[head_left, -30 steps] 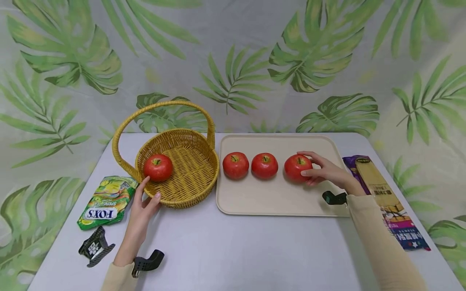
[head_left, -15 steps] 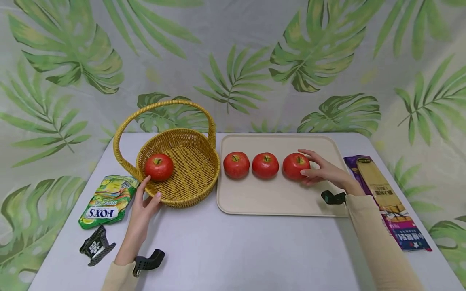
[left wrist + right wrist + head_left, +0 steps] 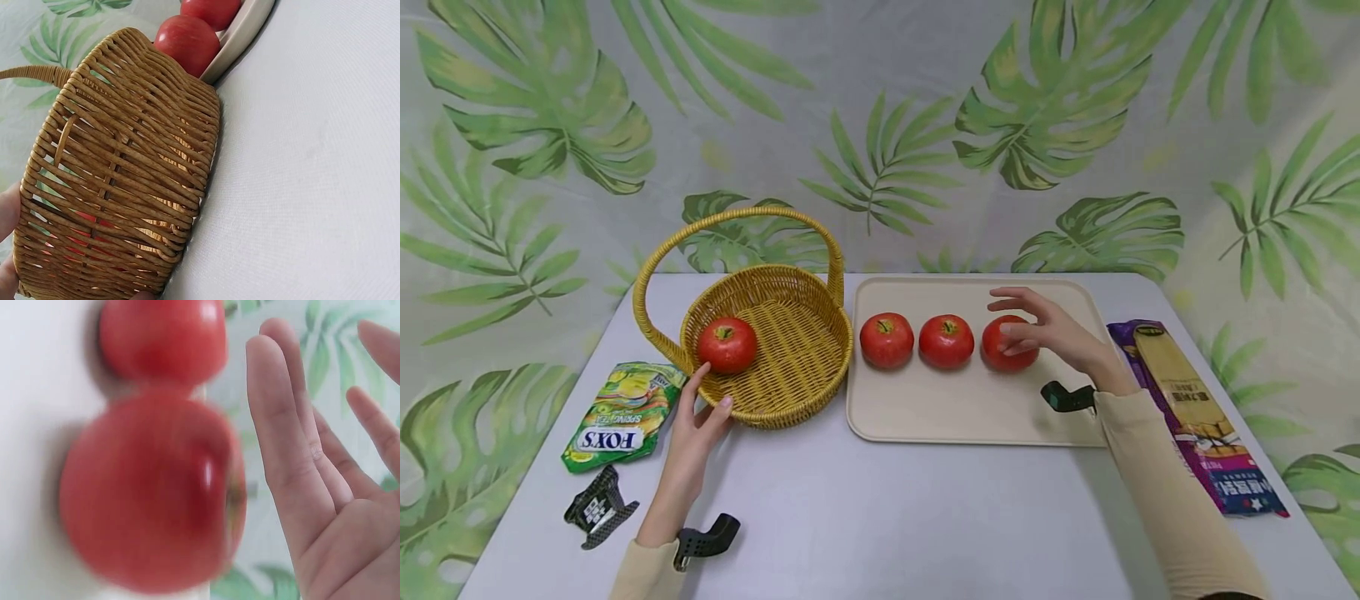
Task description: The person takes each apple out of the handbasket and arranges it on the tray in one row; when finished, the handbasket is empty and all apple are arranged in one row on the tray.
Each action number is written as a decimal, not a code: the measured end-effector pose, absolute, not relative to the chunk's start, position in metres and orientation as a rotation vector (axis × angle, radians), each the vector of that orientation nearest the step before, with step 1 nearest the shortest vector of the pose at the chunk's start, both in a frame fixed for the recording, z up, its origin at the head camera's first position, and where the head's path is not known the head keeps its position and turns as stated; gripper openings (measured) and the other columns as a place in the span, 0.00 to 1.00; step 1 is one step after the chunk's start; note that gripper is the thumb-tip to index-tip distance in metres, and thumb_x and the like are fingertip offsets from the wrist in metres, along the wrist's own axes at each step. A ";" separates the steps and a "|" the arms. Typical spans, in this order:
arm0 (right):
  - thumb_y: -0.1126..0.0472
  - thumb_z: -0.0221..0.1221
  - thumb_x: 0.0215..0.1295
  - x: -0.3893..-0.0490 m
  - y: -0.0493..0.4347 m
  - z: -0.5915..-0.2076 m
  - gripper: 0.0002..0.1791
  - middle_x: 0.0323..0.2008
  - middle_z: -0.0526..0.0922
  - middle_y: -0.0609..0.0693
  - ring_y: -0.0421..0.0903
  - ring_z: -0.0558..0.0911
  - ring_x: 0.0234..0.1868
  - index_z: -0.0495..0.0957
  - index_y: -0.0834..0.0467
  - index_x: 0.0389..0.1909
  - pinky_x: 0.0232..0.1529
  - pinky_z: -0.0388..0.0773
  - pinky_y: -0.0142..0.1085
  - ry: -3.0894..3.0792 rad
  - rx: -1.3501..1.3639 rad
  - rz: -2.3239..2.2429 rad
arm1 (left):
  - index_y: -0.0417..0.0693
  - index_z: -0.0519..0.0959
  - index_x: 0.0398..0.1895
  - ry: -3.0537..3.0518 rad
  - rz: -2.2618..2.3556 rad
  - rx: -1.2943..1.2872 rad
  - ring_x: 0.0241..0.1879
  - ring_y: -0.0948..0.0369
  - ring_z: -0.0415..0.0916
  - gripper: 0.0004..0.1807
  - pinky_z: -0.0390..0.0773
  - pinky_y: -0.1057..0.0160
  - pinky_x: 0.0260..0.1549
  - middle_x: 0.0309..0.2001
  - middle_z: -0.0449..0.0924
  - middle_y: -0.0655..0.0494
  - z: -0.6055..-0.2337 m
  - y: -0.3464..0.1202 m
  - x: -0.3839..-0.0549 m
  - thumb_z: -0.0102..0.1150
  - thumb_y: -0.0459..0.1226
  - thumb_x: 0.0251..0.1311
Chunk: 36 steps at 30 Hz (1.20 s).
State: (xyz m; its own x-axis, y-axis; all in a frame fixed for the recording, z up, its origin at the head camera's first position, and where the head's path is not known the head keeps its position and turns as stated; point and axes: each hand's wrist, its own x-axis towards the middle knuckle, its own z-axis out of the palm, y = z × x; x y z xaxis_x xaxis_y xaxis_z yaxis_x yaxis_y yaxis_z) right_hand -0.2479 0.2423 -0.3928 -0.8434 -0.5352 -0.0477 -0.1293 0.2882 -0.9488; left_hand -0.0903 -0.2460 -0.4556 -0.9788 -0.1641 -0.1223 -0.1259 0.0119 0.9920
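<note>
A red apple (image 3: 727, 345) sits in the left part of a round wicker basket (image 3: 797, 408) with a tall handle. My left hand (image 3: 691, 442) holds the basket's near left rim; in the left wrist view its fingertips (image 3: 9, 209) show at the rim. Three more red apples lie in a row on the beige tray (image 3: 955, 417): a left one (image 3: 887, 340), a middle one (image 3: 947, 342) and a right one (image 3: 1000, 350). Over the right apple hovers my right hand (image 3: 1056, 333), holding nothing. The right wrist view shows its fingers extended and apart from the apple (image 3: 150, 494).
Left of the basket lies a green FOX'S bag (image 3: 621, 417), with a small black packet (image 3: 598, 508) nearer me. A long purple and yellow packet (image 3: 1195, 417) lies right of the tray. A leaf-patterned cloth (image 3: 880, 125) hangs behind the table.
My right hand has let go of the right apple and risen above it, after the apple shifted slightly left toward the middle one. My left hand stays at the basket.
</note>
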 end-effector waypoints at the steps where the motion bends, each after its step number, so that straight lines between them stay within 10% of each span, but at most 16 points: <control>1: 0.63 0.57 0.68 -0.248 0.235 -0.392 0.30 0.62 0.66 0.62 0.63 0.78 0.47 0.60 0.55 0.69 0.41 0.82 0.46 2.195 -0.611 -1.572 | 0.62 0.46 0.76 -2.215 -2.164 0.318 0.68 0.46 0.50 0.36 0.70 0.69 0.55 0.75 0.33 0.52 -0.456 -0.246 -0.090 0.51 0.43 0.70; 36: 0.62 0.55 0.69 -0.266 -0.027 -0.374 0.30 0.61 0.66 0.56 0.64 0.79 0.43 0.60 0.53 0.70 0.45 0.77 0.58 1.798 -0.903 -1.373 | 0.60 0.45 0.76 -2.200 -2.180 0.308 0.68 0.47 0.49 0.36 0.61 0.50 0.63 0.75 0.31 0.56 -0.457 -0.247 -0.093 0.50 0.40 0.71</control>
